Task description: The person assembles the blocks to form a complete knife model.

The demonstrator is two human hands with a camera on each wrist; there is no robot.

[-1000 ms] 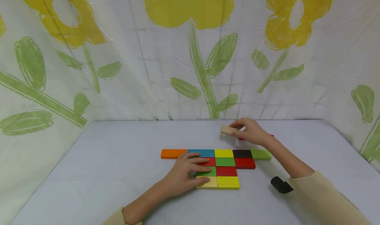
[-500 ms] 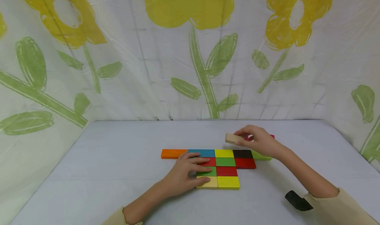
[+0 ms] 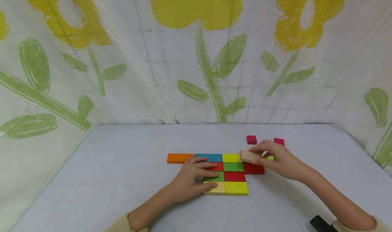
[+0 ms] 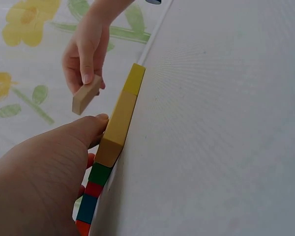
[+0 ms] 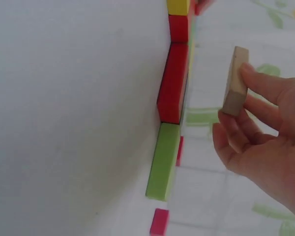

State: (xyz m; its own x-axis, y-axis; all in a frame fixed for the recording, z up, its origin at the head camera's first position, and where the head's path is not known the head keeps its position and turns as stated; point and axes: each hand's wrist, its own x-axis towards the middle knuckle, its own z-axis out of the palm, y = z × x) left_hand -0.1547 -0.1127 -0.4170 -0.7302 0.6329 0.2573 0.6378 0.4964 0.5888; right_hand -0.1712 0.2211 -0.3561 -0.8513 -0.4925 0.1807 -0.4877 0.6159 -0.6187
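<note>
My right hand (image 3: 280, 160) pinches a plain wooden block (image 3: 248, 155) between thumb and fingers. In the head view this block overlaps the right part of a flat layout of coloured blocks; the right wrist view shows it held above them. My left hand (image 3: 190, 177) rests on the layout's left side with fingers spread over a red, a green and a tan block (image 3: 218, 191). The top row has an orange block (image 3: 180, 158), a blue block (image 3: 211, 157), a yellow block (image 3: 230, 158) and a light green block (image 5: 163, 162). The black block there is hidden.
Two pink blocks, one on the left (image 3: 251, 139) and one on the right (image 3: 279, 142), lie behind the layout on the white table (image 3: 107, 164). A flowered cloth (image 3: 122, 99) hangs along the back edge. A black object (image 3: 321, 223) is at the right sleeve.
My right hand has brought the wooden block nearer and rightward, from behind the layout to over its right part. Both pink blocks are now uncovered. The left hand has stayed in place.
</note>
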